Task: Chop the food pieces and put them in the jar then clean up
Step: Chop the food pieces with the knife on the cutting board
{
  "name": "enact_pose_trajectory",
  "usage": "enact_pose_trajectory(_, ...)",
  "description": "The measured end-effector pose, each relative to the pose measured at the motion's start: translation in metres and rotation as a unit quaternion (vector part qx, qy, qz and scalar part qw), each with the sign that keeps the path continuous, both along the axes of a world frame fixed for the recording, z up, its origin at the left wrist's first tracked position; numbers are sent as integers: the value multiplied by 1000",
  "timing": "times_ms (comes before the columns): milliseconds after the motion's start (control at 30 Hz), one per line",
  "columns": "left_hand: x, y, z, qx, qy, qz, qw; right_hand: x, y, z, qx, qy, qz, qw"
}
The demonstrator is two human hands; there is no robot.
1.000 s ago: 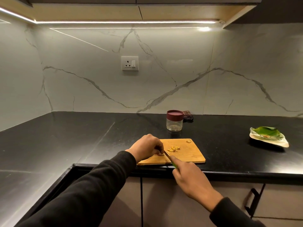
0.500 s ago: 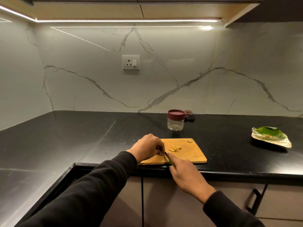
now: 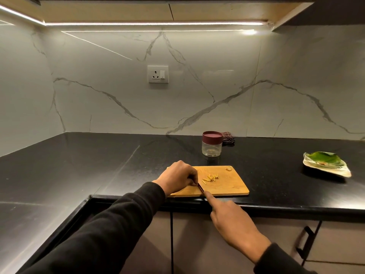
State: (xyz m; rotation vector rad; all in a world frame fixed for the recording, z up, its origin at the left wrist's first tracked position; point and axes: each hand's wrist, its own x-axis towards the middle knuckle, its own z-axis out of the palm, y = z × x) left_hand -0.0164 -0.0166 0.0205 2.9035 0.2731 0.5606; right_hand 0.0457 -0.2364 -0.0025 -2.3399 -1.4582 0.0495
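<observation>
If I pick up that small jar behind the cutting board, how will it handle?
The jar looks clear, probably glass or hard plastic: stiff, maybe breakable. Nearly empty, so likely light. Its maroon lid is on; the squat, flat-based shape should resist tipping, though smooth walls may be slippery.

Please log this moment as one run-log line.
phase: chopping | left hand: steadying food | right hand: holding knife | cutting board: cut pieces | jar: lidded
</observation>
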Motion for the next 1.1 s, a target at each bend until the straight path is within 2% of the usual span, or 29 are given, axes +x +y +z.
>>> enact_pose_trajectory(167,0,0,0,5,3,-3,1000,-2,-10,6,-48,-99,-38,993)
enact_pose_trajectory(333,-2,-2,1,11,0,-7,1000,0,-10,6,-67,-132,-36,988)
enact_pose_trajectory(833,13,0,9,32,117,-21,992,1,-6,5,-74,-116,-33,990)
enact_pose_trajectory(1000,6,1,4,0,47,-8,999,2,-9,2,-35,-70,-28,997)
enact_pose_trajectory(1100,-1,2,-2,11,6,-13,1000,3,-8,3,-10,-32,-29,999)
